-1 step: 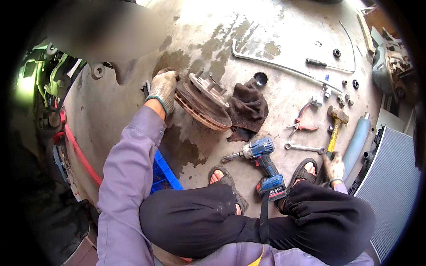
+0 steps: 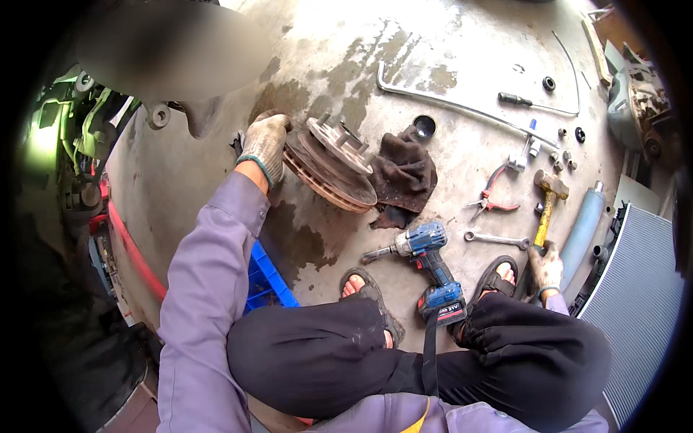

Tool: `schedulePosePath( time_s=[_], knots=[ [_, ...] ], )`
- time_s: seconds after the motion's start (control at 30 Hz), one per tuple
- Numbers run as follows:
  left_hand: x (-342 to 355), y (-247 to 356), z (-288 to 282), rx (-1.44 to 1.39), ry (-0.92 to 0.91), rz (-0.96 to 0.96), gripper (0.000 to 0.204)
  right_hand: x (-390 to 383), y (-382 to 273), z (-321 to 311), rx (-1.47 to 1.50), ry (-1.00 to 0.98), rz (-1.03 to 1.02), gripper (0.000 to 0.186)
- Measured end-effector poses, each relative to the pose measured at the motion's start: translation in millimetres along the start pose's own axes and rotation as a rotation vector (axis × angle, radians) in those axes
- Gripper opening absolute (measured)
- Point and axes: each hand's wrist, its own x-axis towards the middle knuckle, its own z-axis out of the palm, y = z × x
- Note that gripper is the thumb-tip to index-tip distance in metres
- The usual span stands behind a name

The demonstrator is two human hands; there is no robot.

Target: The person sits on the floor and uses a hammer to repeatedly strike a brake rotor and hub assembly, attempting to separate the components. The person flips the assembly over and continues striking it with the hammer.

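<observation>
My gloved left hand point(image 2: 266, 148) grips the edge of a rusty brake disc point(image 2: 321, 180) with a hub and studs point(image 2: 343, 141) on top. A dark dirty rag point(image 2: 408, 169) lies beside the disc. My gloved right hand point(image 2: 546, 267), at the lower right, closes round the handle of a yellow hammer point(image 2: 545, 216) lying on the floor. A blue cordless impact wrench point(image 2: 433, 267) sits between my feet, with a combination spanner point(image 2: 497, 238) to its right. Red-handled pliers point(image 2: 493, 202) lie above the spanner.
A bent bar point(image 2: 462, 102), screwdriver point(image 2: 514, 99), several sockets point(image 2: 565, 159) and a black cup point(image 2: 424, 127) lie on the concrete floor point(image 2: 310, 50). A blue cylinder point(image 2: 581, 234) and radiator point(image 2: 628, 289) stand right. A blue crate point(image 2: 267, 281) is by my left arm; car parts point(image 2: 65, 130) fill the left.
My right hand and the hammer have shifted very slightly upward. My left hand and the disc look unchanged.
</observation>
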Motion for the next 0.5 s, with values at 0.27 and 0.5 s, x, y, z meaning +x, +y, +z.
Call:
schedulePosePath(
  time_s=[0.27, 0.5],
  knots=[
    [-13.0, -9.0, -13.2, 0.138, 0.014, 0.021, 0.058, 76.6, -8.0, -22.6, 1.322, -0.779, 0.411, 0.019],
    [-41.7, -44.2, -42.6, -0.079, -0.105, -0.380, 0.060, 56.7, -48.3, -63.9, 0.791, -0.413, -0.091, 0.019]
  ],
)
